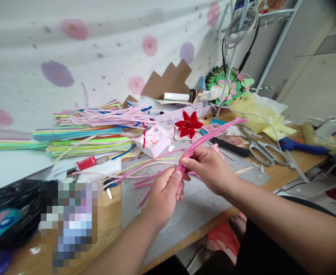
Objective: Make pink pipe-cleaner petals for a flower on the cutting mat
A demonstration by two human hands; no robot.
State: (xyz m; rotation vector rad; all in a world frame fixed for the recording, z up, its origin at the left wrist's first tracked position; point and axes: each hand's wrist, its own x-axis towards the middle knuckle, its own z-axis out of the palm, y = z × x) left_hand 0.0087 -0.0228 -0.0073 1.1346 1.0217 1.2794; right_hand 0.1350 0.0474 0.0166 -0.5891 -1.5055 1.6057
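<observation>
A bunch of pink pipe cleaners (210,136) runs slantwise through both of my hands, above a grey cutting mat (185,215). My left hand (165,189) is closed around its lower part, thumb on top. Just beside it, my right hand (208,168) pinches the bunch between thumb and fingers. The long ends point up and to the right; several loose ends stick out at the lower left, behind my left hand. Pale and yellow pipe cleaners (156,163) lie on the mat behind. Beyond my hands stands a red flower (189,124) with pointed petals.
Bundles of coloured pipe cleaners (90,131) are heaped at the back left. A small white box (156,141) sits near the red flower. Scissors (267,152) and a blue-handled tool (302,146) lie at the right. A black plastic bag (15,202) is at the left.
</observation>
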